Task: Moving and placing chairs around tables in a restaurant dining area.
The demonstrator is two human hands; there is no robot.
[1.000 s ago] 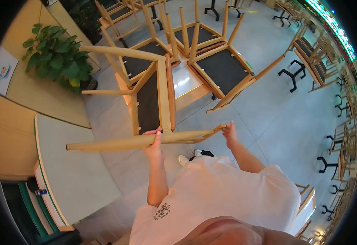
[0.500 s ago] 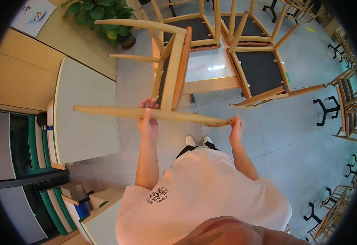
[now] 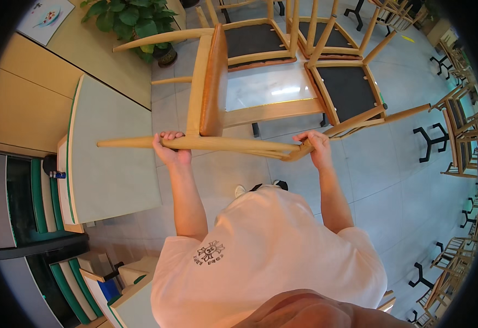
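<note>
A wooden chair (image 3: 212, 87) with a brown padded seat is held tilted on its side, its legs pointing left. My left hand (image 3: 173, 148) is wrapped round a leg close to the seat frame. With my right hand (image 3: 316, 146) I grip the curved end of the chair's backrest. Just beyond lies a white-topped table (image 3: 274, 113) with a wooden edge. Upside-down chairs rest on it, among them a near right chair (image 3: 350, 90) and a far left chair (image 3: 254, 41), their dark undersides up. Whether the held chair touches the table I cannot tell.
On the left stands a pale counter (image 3: 110, 147) with a green edge. A potted plant (image 3: 132, 24) is at the far left by a low wall. Stacked chairs and black table feet (image 3: 434, 143) line the right side. Grey tiled floor (image 3: 370, 186) lies between.
The held chair has shifted left and turned, so more of its brown seat top shows. My left hand has moved left with it, and my right hand has risen toward the table.
</note>
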